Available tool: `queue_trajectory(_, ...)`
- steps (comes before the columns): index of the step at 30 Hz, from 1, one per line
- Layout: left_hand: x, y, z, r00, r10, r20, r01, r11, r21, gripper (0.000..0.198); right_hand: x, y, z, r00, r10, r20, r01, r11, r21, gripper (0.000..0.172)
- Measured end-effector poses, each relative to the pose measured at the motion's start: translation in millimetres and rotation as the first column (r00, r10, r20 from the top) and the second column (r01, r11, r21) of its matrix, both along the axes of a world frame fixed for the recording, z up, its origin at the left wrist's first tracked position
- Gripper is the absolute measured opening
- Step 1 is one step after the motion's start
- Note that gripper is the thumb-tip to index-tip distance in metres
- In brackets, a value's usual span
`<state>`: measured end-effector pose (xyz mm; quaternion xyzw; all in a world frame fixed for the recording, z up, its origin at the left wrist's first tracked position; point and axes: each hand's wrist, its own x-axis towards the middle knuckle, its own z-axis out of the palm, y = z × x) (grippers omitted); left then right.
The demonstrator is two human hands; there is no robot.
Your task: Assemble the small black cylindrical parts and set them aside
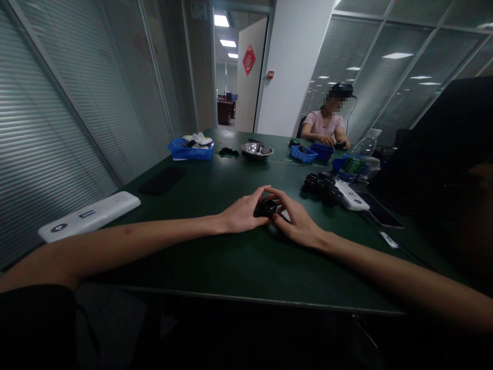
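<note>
1. Black ring-topped part [269, 206]: it sits between the two hands, above the near-middle of the green table [219, 267], its round opening facing up.
2. Left hand [242, 213], at 9 o'clock of the part: thumb on the near side, fingers curled behind, clamped on it.
3. Right hand [302, 222], at 4 o'clock: the thumb lies just beside the part's near edge and the index finger arches over the far side to meet the left fingertips; I cannot tell whether it grips.
4. Around the part: a cluster of black round parts [330, 194] at 2 o'clock, a white power bank [352, 196] at 3, and a metal bowl [257, 155] at 12.
</note>
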<state>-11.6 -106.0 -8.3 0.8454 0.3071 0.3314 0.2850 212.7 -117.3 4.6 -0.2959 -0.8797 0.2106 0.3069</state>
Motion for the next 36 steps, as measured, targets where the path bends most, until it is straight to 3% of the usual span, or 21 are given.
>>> queue_trajectory(7, -0.1, 0.4, -0.3, 1.000, 0.007, -0.023, -0.007, 1.000, 0.005, 0.086, 0.5, 2.1, -3.5, 0.999, -0.036, -0.002, 0.036, 0.999, -0.010, 0.064)
queue_trajectory(13, 0.9, 1.3, -1.7, 0.999, 0.045, -0.030, -0.045, 0.999, 0.016, 0.090, 1.6, 1.0, -0.9, 0.999, 0.036, -0.008, -0.035, 0.999, 0.035, 0.061)
queue_trajectory(19, 0.8, 1.6, -2.2, 0.999, 0.034, -0.035, -0.033, 0.999, 0.033, 0.088, 2.1, 3.1, -3.6, 0.999, 0.031, -0.014, -0.030, 0.997, 0.067, 0.064)
queue_trajectory(36, 0.4, 1.5, -2.1, 0.998, 0.038, -0.039, -0.037, 0.999, 0.040, 0.089, 2.2, 3.3, -5.1, 1.000, 0.020, -0.010, -0.020, 0.999, 0.038, 0.066)
